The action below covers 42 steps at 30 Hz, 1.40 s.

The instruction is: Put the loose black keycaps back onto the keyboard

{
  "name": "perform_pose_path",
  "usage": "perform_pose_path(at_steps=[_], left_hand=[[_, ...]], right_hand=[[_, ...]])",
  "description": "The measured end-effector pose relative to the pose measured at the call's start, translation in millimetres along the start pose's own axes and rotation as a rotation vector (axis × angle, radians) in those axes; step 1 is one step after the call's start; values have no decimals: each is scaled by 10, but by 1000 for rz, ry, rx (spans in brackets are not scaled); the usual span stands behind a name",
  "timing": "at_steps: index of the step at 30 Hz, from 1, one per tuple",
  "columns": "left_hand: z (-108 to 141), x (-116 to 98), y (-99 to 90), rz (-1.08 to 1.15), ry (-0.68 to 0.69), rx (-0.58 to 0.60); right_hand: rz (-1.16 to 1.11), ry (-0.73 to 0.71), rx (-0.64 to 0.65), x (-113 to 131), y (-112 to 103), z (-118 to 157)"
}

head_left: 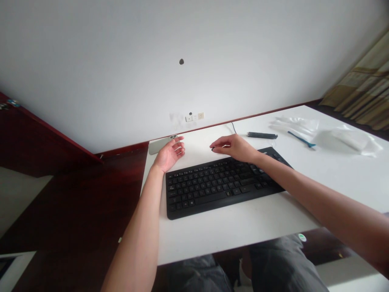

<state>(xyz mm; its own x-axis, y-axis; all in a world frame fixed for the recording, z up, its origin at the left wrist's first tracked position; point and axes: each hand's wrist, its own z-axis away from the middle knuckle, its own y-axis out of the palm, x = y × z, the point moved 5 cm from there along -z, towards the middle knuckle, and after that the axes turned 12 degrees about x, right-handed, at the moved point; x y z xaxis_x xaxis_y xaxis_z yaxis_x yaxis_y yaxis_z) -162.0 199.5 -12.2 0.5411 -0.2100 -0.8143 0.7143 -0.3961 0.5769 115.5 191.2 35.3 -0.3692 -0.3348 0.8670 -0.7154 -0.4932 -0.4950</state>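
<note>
My left hand (170, 155) lies palm up with its fingers apart, beside the near end of a grey smartphone (159, 145) lying at the desk's far left corner. My right hand (235, 148) hovers above the far edge of a black computer keyboard (220, 186). A small black object (213, 149), too small to name, sits pinched at its fingertips. Further right lie a black cylindrical item (261, 135), a blue-handled tool (300, 140) and a crumpled clear plastic bag (326, 134).
The white desk (243, 235) stands against a white wall with a wall socket (194, 117). A thin dark cable (234, 128) runs up behind the desk. Dark red wood lies left of the desk, and my grey-trousered legs show below it.
</note>
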Motion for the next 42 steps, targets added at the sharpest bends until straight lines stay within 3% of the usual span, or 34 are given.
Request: perform_pose_path(at_steps=[4,8,10,13,18,25,31,34,39,42], left_hand=[[-7,2,-8,-25,-4,-5],[-26,-17,16,-139,91,-32],[-38,-21,44,-281,114,-51],[-55,-20,134,-593,42,-44],[-49,-63,430,-876,-16,82],[-76,83,730,-927,-24,196],[-85,111,723,-1039,-45,136],[-75,109,764,-1033,-50,143],[-69,128,805,-1027,-105,187],[-63,107,663,-1002,-128,234]], right_hand=[[-123,13,-3,20,41,24],[-241,-6,19,32,94,36],[-269,-22,27,26,127,28],[-388,1,47,-12,193,6],[-490,24,47,12,274,12],[-177,-72,13,156,292,97],[243,-234,-59,338,198,159],[330,-316,-20,425,189,184],[410,-307,64,418,236,188],[433,-270,73,366,251,173]])
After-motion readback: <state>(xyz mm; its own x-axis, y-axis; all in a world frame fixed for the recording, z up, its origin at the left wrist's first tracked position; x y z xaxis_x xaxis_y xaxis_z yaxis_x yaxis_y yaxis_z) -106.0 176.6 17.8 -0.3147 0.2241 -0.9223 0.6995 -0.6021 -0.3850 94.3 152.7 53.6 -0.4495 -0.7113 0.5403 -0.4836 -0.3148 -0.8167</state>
